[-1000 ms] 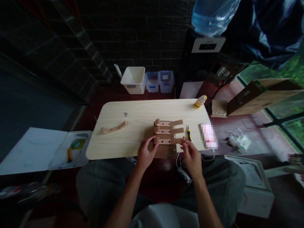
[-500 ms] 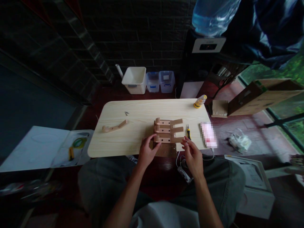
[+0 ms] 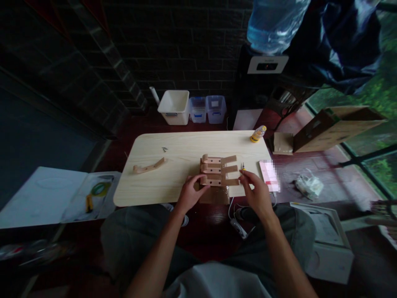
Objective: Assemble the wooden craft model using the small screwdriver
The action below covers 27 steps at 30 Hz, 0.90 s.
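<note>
Three wooden hooks (image 3: 214, 170), curled at the left end and slanted at the right, lie side by side on a brown cardboard box (image 3: 214, 195). Each shows two dark holes or screw heads. My left hand (image 3: 190, 193) has its thumb and forefinger closed around the curled end of the nearest hook. My right hand (image 3: 257, 191) is closed over the handle of a yellow-and-black screwdriver (image 3: 243, 167), just right of the hooks; only the tip and a bit of yellow show. A fourth wooden hook (image 3: 150, 166) lies apart at the left.
Small dark metal bits (image 3: 164, 149) lie on the pale table (image 3: 180, 145). A clear bottle with yellow ends (image 3: 258, 134) stands at the back right corner. A pink-and-white object (image 3: 268, 176), partly blurred, lies at the right edge. Plastic bins (image 3: 175, 108) stand behind the table.
My right hand has moved from beside the nearest hook's right end up onto the screwdriver handle, covering most of it. My left hand stays at the curled end. The view has shifted slightly.
</note>
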Each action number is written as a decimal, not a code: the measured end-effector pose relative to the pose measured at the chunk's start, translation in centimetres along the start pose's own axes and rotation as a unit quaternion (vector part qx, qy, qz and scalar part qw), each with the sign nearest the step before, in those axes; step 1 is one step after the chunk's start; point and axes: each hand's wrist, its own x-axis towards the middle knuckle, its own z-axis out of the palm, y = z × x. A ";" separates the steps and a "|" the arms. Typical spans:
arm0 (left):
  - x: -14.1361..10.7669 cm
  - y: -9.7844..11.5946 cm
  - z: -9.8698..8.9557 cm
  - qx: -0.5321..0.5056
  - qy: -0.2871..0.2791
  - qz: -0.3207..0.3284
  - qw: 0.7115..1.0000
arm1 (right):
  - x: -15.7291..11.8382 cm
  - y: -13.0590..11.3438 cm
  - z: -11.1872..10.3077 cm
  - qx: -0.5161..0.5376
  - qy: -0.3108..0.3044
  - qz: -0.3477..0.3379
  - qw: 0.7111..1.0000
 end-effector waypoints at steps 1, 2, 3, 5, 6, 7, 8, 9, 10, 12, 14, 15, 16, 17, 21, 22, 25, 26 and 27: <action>0.1 -0.1 -0.1 -0.002 -0.005 0.001 1.000 | 0.5 -0.3 -0.2 0.000 -0.025 -0.002 1.000; 0.2 -0.1 -0.3 -0.003 -0.010 0.003 1.000 | 1.0 -0.6 -0.4 0.000 -0.041 -0.009 0.999; 0.3 -0.2 -0.4 -0.004 -0.013 0.006 1.000 | 1.5 -0.8 -0.5 -0.002 -0.057 -0.021 0.998; 0.3 -0.2 -0.5 -0.004 -0.017 0.012 1.000 | 2.3 -1.3 -0.5 -0.021 -0.094 -0.054 0.994; 0.3 -0.3 -0.5 -0.004 -0.017 0.014 1.000 | 2.6 -1.6 -0.4 -0.036 -0.119 -0.075 0.989; 0.3 -0.3 -0.5 -0.003 -0.015 0.016 1.000 | 2.9 -1.7 -0.2 -0.049 -0.138 -0.093 0.985; 0.2 -0.3 -0.5 -0.001 -0.013 0.017 1.000 | 3.2 -1.8 0.0 -0.058 -0.155 -0.105 0.981; 0.2 -0.3 -0.5 0.000 -0.010 0.019 1.000 | 3.5 -1.9 0.3 -0.065 -0.171 -0.115 0.977; 0.2 -0.3 -0.5 0.001 -0.007 0.021 1.000 | 3.8 -1.9 0.6 -0.074 -0.188 -0.127 0.971; 0.2 -0.3 -0.5 0.003 -0.004 0.027 1.000 | 4.4 -1.9 1.3 -0.095 -0.228 -0.157 0.956; 0.2 -0.2 -0.5 0.003 -0.002 0.031 1.000 | 4.8 -1.8 1.9 -0.113 -0.260 -0.182 0.942; 0.1 -0.2 -0.5 0.004 0.000 0.033 0.999 | 5.0 -1.8 2.1 -0.117 -0.272 -0.190 0.936; 0.1 -0.2 -0.4 0.005 0.002 0.033 0.999 | 5.2 -1.7 2.3 -0.120 -0.279 -0.196 0.932; 0.1 -0.2 -0.4 0.006 0.004 0.033 0.999 | 5.4 -1.7 2.4 -0.123 -0.284 -0.200 0.930; -0.1 -0.2 -0.4 0.012 0.012 0.033 0.999 | 5.7 -1.7 2.1 -0.141 -0.292 -0.196 0.926; -0.1 -0.2 -0.4 0.013 0.014 0.034 0.999 | 5.8 -1.7 1.9 -0.146 -0.291 -0.193 0.926; -0.2 -0.2 -0.4 0.012 0.016 0.036 0.999 | 5.9 -1.6 1.3 -0.153 -0.285 -0.187 0.928; -0.2 -0.3 -0.4 0.011 0.015 0.035 0.999 | 5.9 -1.6 1.2 -0.154 -0.283 -0.186 0.928; -0.2 -0.3 -0.4 0.011 0.013 0.033 0.999 | 5.9 -1.6 1.0 -0.155 -0.282 -0.185 0.929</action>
